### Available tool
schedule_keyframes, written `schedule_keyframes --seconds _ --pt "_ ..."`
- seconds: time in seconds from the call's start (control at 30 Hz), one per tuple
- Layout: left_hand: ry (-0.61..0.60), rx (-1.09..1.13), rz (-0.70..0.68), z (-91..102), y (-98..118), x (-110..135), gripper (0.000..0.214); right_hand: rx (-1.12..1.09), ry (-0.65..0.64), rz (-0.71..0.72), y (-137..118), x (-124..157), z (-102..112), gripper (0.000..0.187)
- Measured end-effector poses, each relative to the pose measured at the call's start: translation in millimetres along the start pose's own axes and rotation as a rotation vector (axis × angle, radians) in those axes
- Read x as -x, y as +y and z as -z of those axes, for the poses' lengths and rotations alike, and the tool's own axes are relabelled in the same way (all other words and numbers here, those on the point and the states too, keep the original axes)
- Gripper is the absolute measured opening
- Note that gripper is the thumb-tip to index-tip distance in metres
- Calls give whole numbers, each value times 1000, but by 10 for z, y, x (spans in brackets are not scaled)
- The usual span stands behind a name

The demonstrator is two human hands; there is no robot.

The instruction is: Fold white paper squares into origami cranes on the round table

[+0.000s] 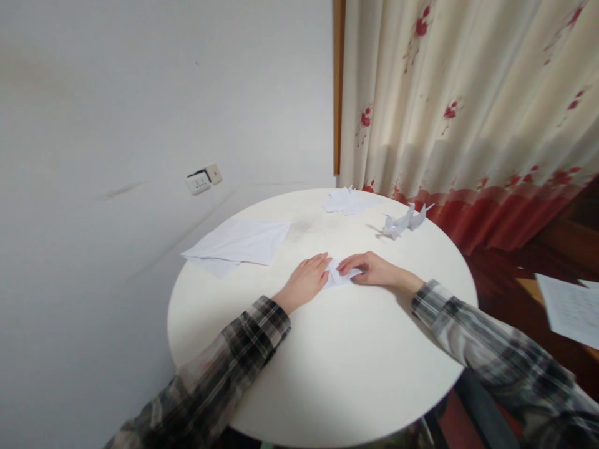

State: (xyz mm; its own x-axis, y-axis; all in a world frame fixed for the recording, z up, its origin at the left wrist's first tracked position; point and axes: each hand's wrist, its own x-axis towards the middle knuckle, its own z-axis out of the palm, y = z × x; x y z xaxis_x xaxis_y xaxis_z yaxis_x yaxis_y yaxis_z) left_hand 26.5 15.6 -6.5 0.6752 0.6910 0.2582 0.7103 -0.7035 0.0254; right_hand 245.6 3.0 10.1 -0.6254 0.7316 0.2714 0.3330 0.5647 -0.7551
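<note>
A small folded piece of white paper (pixel 337 275) lies near the middle of the round white table (pixel 327 374). My left hand (pixel 306 280) rests flat on its left part, fingers stretched out and together. My right hand (pixel 367 268) presses on its right part with the fingertips, fingers bent and close together. Both arms wear plaid sleeves.
A loose stack of white sheets (pixel 241 244) lies at the table's left. More folded papers (pixel 346 201) and white origami figures (pixel 405 221) sit at the far edge. A flowered curtain (pixel 468 106) hangs behind, a wall socket (pixel 203 179) at left, a printed sheet (pixel 568 308) at right.
</note>
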Motion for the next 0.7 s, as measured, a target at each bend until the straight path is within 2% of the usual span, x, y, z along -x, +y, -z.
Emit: schedule_keyframes --seconds 0.3,0.5,0.6,0.7 --pt "-49 2 27 26 43 19 59 47 -13 56 -114 0 25 19" --pt "-104 18 39 25 38 16 62 25 85 -71 62 -31 -29 26" --pt "-122 22 43 34 45 11 62 94 137 -31 146 -45 -43 25" --pt "-137 28 44 41 48 15 63 152 121 15 157 -59 -16 30"
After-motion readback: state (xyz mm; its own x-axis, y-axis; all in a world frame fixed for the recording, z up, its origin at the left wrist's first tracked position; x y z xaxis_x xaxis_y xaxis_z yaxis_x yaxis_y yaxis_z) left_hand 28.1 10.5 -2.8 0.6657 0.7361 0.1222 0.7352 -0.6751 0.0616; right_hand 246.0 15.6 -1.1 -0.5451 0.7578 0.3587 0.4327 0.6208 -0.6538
